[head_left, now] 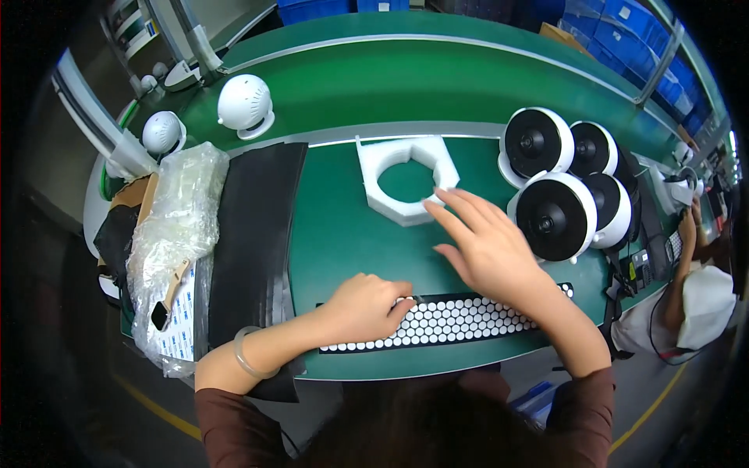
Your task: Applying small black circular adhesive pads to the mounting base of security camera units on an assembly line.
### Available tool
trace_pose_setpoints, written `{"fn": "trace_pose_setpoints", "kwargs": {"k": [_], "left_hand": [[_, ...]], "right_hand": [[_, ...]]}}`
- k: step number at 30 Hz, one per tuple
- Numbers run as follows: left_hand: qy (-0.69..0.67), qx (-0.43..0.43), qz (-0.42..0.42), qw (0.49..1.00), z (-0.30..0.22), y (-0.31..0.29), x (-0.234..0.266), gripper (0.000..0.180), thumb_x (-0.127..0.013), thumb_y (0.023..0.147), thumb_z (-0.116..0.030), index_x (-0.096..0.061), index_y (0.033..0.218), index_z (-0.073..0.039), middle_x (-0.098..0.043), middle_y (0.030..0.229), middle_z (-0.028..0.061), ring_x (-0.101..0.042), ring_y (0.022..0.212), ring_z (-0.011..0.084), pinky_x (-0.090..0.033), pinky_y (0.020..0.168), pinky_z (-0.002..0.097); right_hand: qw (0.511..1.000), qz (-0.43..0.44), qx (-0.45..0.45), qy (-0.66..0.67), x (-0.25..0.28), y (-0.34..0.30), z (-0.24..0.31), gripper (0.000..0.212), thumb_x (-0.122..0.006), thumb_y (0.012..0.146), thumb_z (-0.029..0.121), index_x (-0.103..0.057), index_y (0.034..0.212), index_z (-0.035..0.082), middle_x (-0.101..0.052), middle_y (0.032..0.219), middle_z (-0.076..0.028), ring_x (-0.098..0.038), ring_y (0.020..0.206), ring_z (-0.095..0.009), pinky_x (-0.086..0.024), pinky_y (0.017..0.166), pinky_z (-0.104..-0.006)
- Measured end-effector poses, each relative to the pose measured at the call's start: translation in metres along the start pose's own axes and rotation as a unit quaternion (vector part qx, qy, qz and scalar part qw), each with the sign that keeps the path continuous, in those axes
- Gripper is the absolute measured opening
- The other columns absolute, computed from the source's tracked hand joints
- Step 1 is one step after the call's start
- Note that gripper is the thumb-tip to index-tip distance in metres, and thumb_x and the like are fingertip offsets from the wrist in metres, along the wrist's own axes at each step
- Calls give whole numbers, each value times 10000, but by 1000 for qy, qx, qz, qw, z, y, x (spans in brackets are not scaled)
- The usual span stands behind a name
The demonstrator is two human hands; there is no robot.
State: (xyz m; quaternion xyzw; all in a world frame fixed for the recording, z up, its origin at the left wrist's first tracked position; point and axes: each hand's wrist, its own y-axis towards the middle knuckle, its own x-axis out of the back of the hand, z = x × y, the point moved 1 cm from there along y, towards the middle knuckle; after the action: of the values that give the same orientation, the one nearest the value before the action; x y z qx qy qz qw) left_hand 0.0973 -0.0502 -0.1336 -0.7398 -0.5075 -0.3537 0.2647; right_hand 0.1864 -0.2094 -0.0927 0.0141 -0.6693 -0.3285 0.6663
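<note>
Table (343,253): smooth green top. Dot strip (460,320): flat, black, packed with round white dots (429,332), lying along the table's near edge. Long axis left-right, right end angled slightly away from the wearer. Foam block (402,210): white, thick, angular outside, roundish hole facing up, lying mid-table beyond the strip. Right hand (491,246): released, fingers spread at the block's right edge, contact unclear. Left hand (368,306): clenched over the strip, can't tell what's pinched.
</note>
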Motion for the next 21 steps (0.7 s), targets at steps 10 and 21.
{"fn": "trace_pose_setpoints", "kwargs": {"k": [10,21], "left_hand": [[-23,26,21,999,0,-15,-2,197,-481,784,-196,-573,740,-27,-570,625,193,-565,611,358,-448,581,449],[14,-31,-52,998,18,-12,-1,201,-485,795,-212,-570,760,-33,-549,564,151,-558,553,314,-440,538,408]], "right_hand": [[993,106,31,43,30,15,11,324,-610,712,169,-548,1020,92,-567,929,-112,-533,894,-285,-402,819,-376],[911,-171,-98,361,64,-11,41,322,-573,773,228,-547,1030,36,-576,989,-121,-552,916,-230,-418,817,-318]]}}
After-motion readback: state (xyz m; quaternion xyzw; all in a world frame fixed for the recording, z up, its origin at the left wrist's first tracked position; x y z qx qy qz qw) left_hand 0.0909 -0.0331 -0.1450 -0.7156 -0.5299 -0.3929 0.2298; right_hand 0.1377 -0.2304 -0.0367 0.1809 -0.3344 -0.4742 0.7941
